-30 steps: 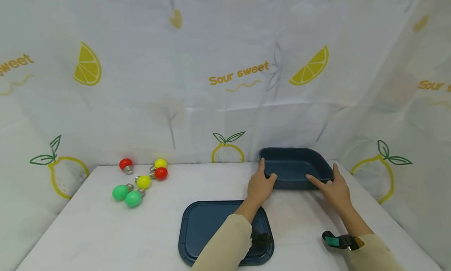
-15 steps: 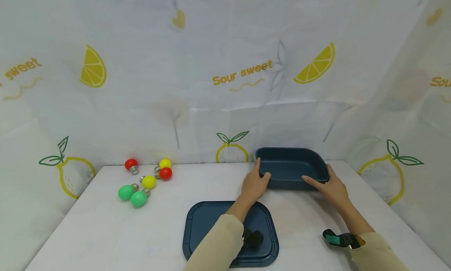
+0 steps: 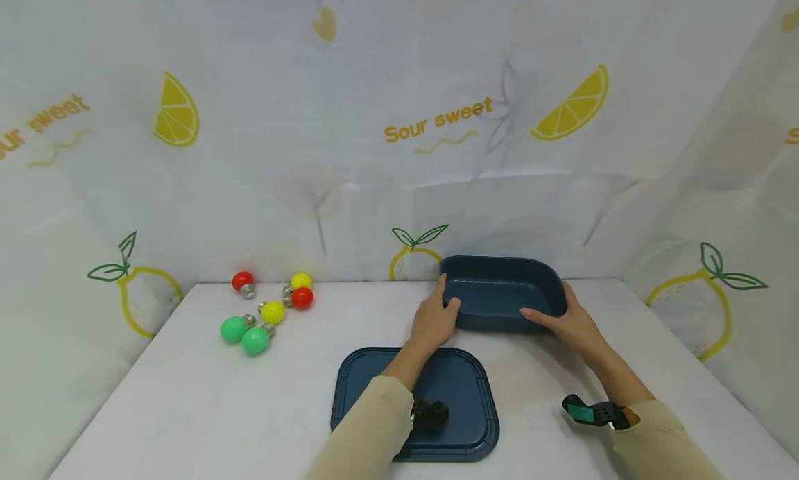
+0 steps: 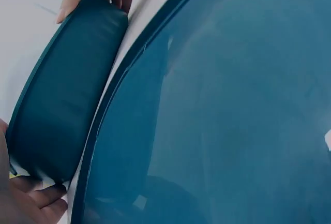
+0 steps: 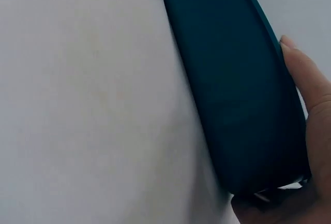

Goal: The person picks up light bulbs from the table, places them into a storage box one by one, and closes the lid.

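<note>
A deep dark blue rectangular storage box (image 3: 493,322) sits at the back right of the white table, hollow side up. My left hand (image 3: 432,320) grips its left end, thumb at the front rim and index finger along the side. At the right end my right hand (image 3: 577,327) holds it, thumb over the front rim; the right wrist view has this hand (image 5: 316,115) curled around the corner of the box (image 5: 232,79). Beneath my left forearm lies a flat dark blue lid (image 3: 458,376) with a grooved edge, partly covered by the sleeve.
Several small light bulbs lie at the back left: red (image 3: 243,282), yellow (image 3: 272,313) and green (image 3: 254,340) ones with metal screw bases. A white curtain (image 3: 349,119) printed with lemons hangs behind the table. Straps with black devices (image 3: 596,413) are worn on both wrists.
Both hands have moved the box leftward along the back of the table, closer to the lid. The head view has turned slightly, so the bulbs and lid appear farther right.
</note>
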